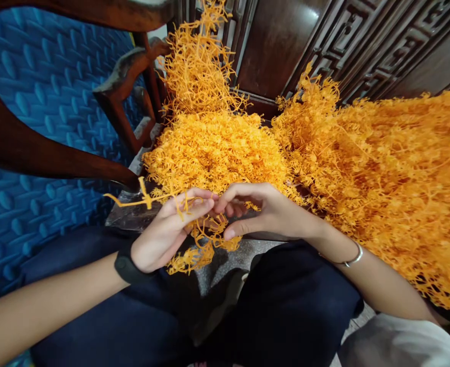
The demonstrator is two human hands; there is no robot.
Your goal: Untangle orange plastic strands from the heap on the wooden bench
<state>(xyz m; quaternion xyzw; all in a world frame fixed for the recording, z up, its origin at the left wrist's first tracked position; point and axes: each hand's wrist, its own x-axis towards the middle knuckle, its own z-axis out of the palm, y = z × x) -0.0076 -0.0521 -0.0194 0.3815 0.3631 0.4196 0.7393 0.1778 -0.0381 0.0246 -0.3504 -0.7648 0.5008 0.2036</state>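
My left hand (pixel 171 227), palm turned up and wearing a dark wristband, pinches a thin yellow-orange plastic stem (pixel 147 196) between thumb and fingers. The stem's branched end sticks out to the left. My right hand (pixel 261 209) meets it at the fingertips, its thumb apart from its curved fingers and nothing plainly held. Below both hands hangs a looped bunch of similar orange stems (pixel 196 257); what holds it up is hidden. Just beyond them lies a big pile of curly orange plastic pieces (pixel 217 148).
A taller heap of straighter orange strands (pixel 200 71) stands behind the pile. Another large orange mass (pixel 393 178) fills the right side. On the left is a dark wooden chair arm (pixel 56 148) over blue textured matting (pixel 52 102). Carved dark wood panelling (pixel 282 46) rises behind.
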